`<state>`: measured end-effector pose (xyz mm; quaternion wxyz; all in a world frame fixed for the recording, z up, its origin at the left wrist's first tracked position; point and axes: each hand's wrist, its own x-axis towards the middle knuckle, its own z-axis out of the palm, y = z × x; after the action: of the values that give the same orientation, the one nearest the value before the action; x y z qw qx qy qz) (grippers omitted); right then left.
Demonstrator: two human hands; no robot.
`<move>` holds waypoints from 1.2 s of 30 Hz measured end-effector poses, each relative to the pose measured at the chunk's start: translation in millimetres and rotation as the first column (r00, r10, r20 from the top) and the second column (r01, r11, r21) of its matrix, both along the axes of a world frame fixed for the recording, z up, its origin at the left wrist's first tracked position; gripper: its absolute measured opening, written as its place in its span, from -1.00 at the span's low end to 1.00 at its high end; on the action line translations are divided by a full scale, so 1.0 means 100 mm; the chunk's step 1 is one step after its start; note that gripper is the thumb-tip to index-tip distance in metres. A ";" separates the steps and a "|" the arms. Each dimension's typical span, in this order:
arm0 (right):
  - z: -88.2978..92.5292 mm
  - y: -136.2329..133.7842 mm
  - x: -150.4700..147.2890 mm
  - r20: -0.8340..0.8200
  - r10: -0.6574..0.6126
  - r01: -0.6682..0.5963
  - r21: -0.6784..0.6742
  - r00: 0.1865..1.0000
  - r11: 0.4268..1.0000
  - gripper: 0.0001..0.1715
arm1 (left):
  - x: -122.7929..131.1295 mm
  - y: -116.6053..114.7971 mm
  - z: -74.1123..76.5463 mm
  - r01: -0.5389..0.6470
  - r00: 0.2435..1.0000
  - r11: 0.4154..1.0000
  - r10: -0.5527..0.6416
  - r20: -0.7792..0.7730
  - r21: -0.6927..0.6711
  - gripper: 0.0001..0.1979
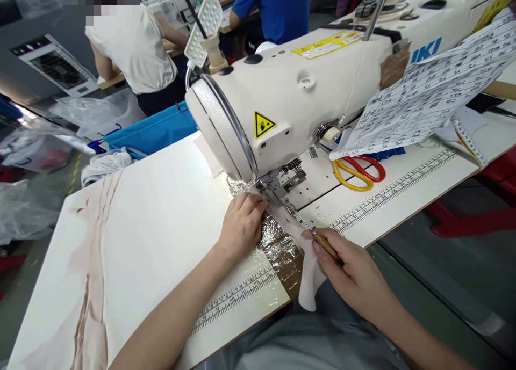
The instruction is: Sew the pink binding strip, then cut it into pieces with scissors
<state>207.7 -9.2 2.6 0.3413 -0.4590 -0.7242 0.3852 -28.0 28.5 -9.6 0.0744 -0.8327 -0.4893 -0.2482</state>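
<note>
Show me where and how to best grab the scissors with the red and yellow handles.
Probably grip the scissors by both handle loops, coming from the near right. The loops point that way, exposed, while the blades are hidden, apparently behind the paper sheet. The right hand is nearer, but it holds a wooden-handled awl.

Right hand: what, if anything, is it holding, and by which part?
The right hand holds a thin tool by its wooden handle, metal shaft toward the sewing machine.
</note>
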 end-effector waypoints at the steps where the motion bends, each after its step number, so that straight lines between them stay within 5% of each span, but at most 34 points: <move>1: 0.00 0.02 -0.01 0.001 -0.001 0.001 0.003 1.000 1.000 -0.76 | 0.00 0.01 0.00 -0.015 1.000 1.000 0.015 -0.013 -0.001 -0.68; 16: 0.04 0.15 -0.13 0.001 0.021 -0.021 -0.025 1.000 0.999 -0.70 | 0.02 -0.04 0.01 0.006 1.000 0.999 -0.006 -0.006 0.032 -0.73; 36: -0.12 0.21 -0.26 0.186 0.008 -0.074 0.354 0.983 0.932 -0.75 | 0.03 -0.02 0.01 -0.090 0.993 0.996 0.087 -0.077 -0.027 -0.65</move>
<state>181.8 11.9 -9.5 0.3439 -0.4067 -0.8199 0.2102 -25.4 26.9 -8.6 0.0911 -0.8200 -0.5263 -0.2057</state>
